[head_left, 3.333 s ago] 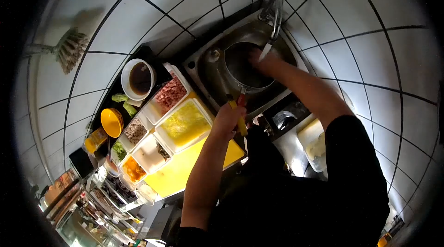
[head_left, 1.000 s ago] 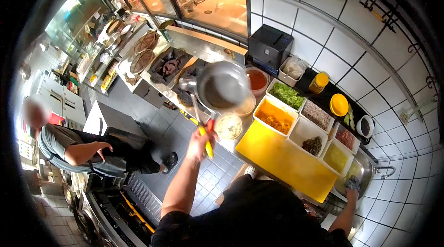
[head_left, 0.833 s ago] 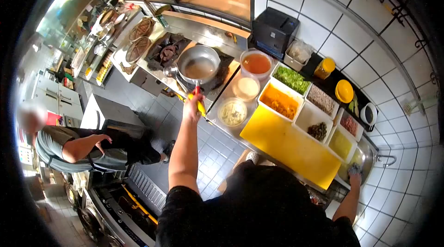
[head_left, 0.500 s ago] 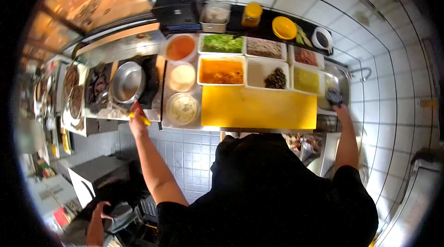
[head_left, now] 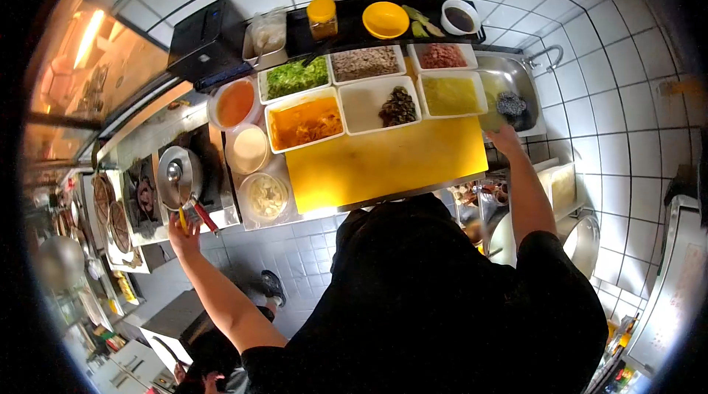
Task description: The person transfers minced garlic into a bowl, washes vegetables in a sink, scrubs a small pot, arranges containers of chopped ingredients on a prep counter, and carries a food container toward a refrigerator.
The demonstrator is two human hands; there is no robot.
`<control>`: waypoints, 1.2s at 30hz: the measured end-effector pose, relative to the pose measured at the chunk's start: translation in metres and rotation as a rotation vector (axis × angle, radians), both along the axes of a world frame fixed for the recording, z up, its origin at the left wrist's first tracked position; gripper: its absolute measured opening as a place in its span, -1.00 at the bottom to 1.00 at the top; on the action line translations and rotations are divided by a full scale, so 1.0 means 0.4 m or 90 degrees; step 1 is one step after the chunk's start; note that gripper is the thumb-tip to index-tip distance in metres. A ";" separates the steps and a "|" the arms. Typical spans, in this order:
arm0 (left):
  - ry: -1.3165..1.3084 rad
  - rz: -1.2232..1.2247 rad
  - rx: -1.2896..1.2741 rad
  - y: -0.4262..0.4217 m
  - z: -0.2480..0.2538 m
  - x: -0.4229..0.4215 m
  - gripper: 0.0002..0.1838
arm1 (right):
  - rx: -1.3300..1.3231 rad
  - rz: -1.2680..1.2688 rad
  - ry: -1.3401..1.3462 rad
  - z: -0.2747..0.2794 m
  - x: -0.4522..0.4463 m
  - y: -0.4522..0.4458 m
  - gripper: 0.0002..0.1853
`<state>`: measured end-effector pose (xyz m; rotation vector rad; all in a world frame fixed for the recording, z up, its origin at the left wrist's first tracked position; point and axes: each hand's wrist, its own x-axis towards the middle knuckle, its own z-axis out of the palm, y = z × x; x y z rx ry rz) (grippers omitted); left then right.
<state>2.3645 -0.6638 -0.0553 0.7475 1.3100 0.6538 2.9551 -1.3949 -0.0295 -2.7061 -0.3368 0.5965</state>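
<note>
My left hand (head_left: 184, 236) is closed on the yellow handle of a ladle (head_left: 175, 172), whose round bowl rests in a steel pan (head_left: 190, 182) on the stove. The pan's red handle (head_left: 206, 218) sticks out just right of that hand, apart from it. At the near edge of the sink (head_left: 532, 92) is my right hand (head_left: 505, 141), seemingly holding nothing, its fingers loose and partly blurred. A dark wire scrubber (head_left: 511, 103) lies in the sink just beyond those fingers.
A yellow cutting board (head_left: 383, 162) lies before me. Behind it stand white trays of chopped greens (head_left: 296, 78), orange food (head_left: 306, 123) and dark pieces (head_left: 398, 105). Round tubs (head_left: 263, 199) are at its left. Another person's shoe (head_left: 273, 287) shows on the floor.
The view has turned. My left hand has let go of the pan's red handle and keeps the yellow-handled ladle, its bowl now in the pan. My right hand has drawn back from the scrubber.
</note>
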 end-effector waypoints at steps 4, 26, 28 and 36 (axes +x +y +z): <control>0.084 0.076 0.084 -0.005 -0.026 -0.029 -0.48 | -0.132 -0.118 -0.041 -0.147 0.032 -0.090 -0.34; -0.188 -0.198 -0.184 -1.114 -0.086 0.916 -0.50 | 0.263 -0.020 0.153 -0.143 0.225 -0.068 -0.37; -0.196 -0.173 -0.215 -1.125 -0.093 0.959 -0.47 | 0.272 0.019 0.148 -0.158 0.248 -0.073 -0.37; -0.163 -0.064 -0.191 -1.124 -0.091 1.032 -0.51 | 0.279 0.019 0.041 -0.149 0.267 -0.082 -0.52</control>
